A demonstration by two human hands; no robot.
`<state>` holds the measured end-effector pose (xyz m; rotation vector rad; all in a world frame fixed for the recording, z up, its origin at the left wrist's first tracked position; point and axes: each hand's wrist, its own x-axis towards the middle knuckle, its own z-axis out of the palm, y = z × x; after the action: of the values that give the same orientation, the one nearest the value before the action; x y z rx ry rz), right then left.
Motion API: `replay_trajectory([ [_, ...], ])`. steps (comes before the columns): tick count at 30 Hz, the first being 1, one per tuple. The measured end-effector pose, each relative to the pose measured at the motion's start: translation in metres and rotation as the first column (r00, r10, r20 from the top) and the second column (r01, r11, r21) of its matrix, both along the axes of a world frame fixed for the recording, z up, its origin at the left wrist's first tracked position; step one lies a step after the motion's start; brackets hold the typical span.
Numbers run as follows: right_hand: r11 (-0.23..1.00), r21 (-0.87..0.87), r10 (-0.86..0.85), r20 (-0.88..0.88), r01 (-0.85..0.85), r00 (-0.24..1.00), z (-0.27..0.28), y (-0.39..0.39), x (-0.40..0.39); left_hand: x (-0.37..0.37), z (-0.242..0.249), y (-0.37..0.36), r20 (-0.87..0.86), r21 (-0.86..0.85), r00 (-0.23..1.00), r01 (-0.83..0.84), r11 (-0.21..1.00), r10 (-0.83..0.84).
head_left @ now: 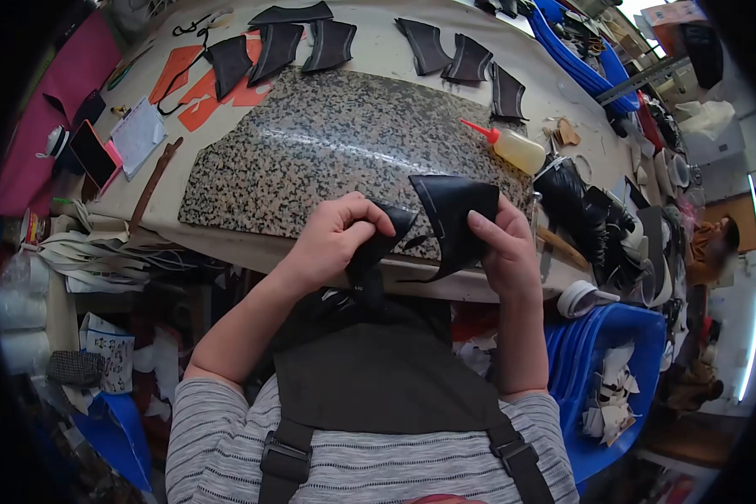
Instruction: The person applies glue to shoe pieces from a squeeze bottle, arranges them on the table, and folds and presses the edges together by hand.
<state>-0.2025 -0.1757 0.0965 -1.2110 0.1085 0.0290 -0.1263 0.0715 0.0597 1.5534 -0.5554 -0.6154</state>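
Observation:
My left hand [338, 233] is closed on a black leather piece [380, 241], its fingers pinching the upper edge. A second black leather piece [458, 220], with a pale line along its left edge, is gripped between the thumb and fingers of my right hand [506, 244]. Both pieces are held above the front edge of a speckled stone slab [336, 151], close together. On the slab's right part lies a glue bottle [519, 151] with a red nozzle. Several dark leather pieces [269, 52] lie beyond the slab, to the left and right.
Orange pieces [200, 101], a notepad [139, 134] and a phone [95, 155] lie at the left. Black shoes or leather parts [575, 197] are heaped at the right. A blue bin [592, 353] with scraps stands below right. Another person [714, 244] is far right.

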Motion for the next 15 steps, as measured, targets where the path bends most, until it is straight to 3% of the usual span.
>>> replay_trajectory([
  [2,1.0,0.024,-0.009,0.014,0.009,1.0,-0.007,0.009,-0.003,-0.011,0.003,-0.015,-0.091,-0.043,0.995,-0.043,0.998,0.038],
  [6,1.0,0.012,0.026,0.031,-0.027,0.999,-0.014,0.015,-0.01,-0.024,0.008,-0.019,0.357,-0.009,0.929,-0.103,0.995,0.1],
  [8,0.999,-0.043,0.033,-0.007,-0.033,0.999,-0.017,0.018,-0.014,-0.028,0.007,-0.019,0.353,0.036,0.932,-0.1,0.994,0.081],
  [11,0.962,-0.263,0.07,-0.017,-0.072,0.997,-0.018,0.017,-0.019,-0.035,0.007,-0.019,0.382,0.121,0.923,-0.103,0.987,0.049],
  [12,0.974,-0.222,-0.031,0.023,0.036,0.999,-0.023,0.018,-0.02,-0.036,0.003,-0.019,0.38,0.123,0.924,-0.091,0.988,0.037],
  [15,0.981,-0.17,-0.091,0.006,0.091,0.996,-0.025,0.018,-0.02,-0.035,0.0,-0.019,0.284,0.164,0.959,-0.032,0.986,-0.016],
])
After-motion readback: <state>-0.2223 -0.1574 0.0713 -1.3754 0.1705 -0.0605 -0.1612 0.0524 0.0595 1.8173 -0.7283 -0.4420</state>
